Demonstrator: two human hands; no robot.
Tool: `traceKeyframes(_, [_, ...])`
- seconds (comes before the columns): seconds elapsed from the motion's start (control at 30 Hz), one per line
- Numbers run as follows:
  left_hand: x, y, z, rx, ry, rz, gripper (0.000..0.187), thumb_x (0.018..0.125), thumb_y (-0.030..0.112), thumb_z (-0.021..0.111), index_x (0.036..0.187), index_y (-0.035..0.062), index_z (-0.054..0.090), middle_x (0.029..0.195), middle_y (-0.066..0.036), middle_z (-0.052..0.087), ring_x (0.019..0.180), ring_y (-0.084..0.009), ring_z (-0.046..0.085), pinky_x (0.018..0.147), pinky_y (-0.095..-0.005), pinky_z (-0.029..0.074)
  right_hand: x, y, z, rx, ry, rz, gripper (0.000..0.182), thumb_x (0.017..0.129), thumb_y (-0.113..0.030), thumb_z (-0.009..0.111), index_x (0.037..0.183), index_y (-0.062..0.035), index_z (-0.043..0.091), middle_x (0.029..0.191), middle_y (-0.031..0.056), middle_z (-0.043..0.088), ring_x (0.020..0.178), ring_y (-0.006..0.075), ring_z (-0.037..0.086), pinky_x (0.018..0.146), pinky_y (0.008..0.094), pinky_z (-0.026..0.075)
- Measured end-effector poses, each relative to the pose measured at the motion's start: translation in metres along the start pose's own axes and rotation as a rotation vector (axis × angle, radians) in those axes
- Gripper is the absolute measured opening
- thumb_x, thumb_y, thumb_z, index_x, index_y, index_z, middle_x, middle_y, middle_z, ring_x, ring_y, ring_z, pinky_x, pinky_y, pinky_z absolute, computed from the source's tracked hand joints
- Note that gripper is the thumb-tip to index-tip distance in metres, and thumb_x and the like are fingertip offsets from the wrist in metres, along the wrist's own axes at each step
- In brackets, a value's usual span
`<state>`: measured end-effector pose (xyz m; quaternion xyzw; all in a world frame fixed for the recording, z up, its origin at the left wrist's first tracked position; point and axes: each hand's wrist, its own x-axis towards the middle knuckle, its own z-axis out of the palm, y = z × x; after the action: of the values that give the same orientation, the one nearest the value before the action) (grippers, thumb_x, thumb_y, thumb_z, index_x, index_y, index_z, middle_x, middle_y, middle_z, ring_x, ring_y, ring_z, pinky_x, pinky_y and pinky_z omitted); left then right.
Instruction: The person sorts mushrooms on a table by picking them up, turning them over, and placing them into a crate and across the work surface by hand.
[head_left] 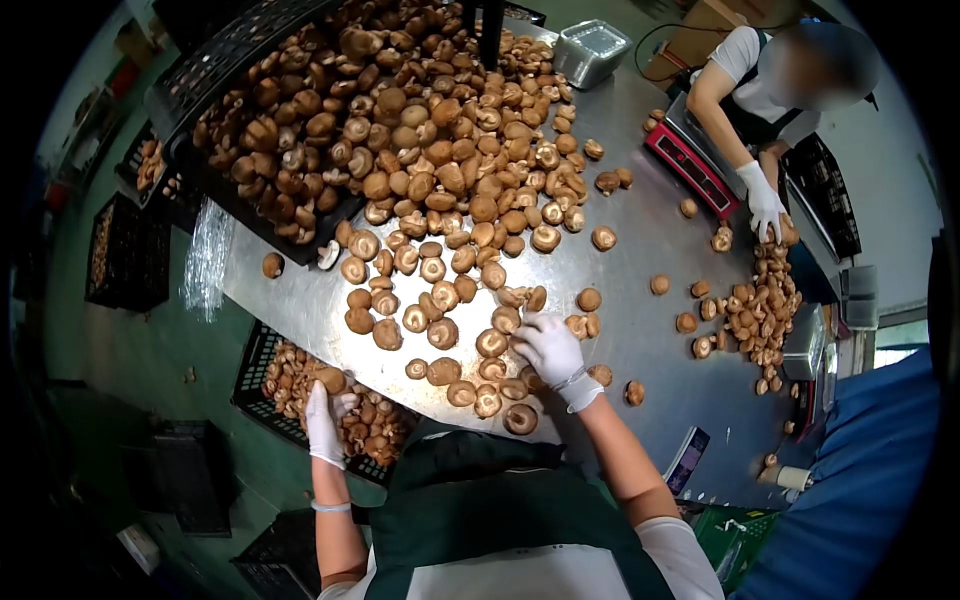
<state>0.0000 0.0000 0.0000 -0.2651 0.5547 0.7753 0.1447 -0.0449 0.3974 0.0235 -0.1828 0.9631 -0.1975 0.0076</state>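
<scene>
My left hand [324, 428], in a white glove, is closed on a brown shiitake mushroom [331, 379]. It is above a black crate [248, 388] of mushrooms, beside the table edge. My right hand [552, 350], also gloved, reaches over the metal table with its fingers stretched among loose mushrooms. Its fingertips are right by a mushroom [506, 319], and another mushroom [531, 379] lies just below the palm. Several more mushrooms, some stem up, are scattered on the table [625, 335] to the left of this hand.
A large mushroom heap [400, 130] spills from a tipped black crate [190, 85]. Across the table, a co-worker's gloved hand [764, 205] is at a smaller pile [762, 310], near a red scale [692, 170]. Clear plastic trays [592, 52] stand at the far edge.
</scene>
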Motion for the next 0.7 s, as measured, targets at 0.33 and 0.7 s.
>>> traceKeyframes(0.33, [-0.023, -0.005, 0.083, 1.061, 0.003, 0.841, 0.032, 0.075, 0.024, 0.074, 0.099, 0.0037, 0.066, 0.097, -0.011, 0.065, 0.096, -0.0285, 0.058, 0.085, -0.0366, 0.046, -0.035, -0.050, 0.010, -0.081, -0.054, -0.108, 0.029, 0.077, -0.024, 0.068, 0.104, -0.0132, 0.061, 0.095, 0.0056, 0.057, 0.094, 0.0264, 0.055, 0.078, 0.0374, 0.045])
traceKeyframes(0.7, [0.003, -0.035, 0.128, 1.641, -0.489, 1.055, 0.062, 0.068, 0.036, 0.075, 0.124, 0.0213, 0.054, 0.138, -0.005, 0.044, 0.124, -0.0329, 0.040, 0.101, -0.0477, 0.032, -0.079, -0.054, -0.008, 0.091, -0.095, -0.090, 0.043, 0.078, -0.033, 0.068, 0.116, -0.0132, 0.059, 0.100, 0.0072, 0.060, 0.093, 0.0292, 0.057, 0.082, 0.0410, 0.046])
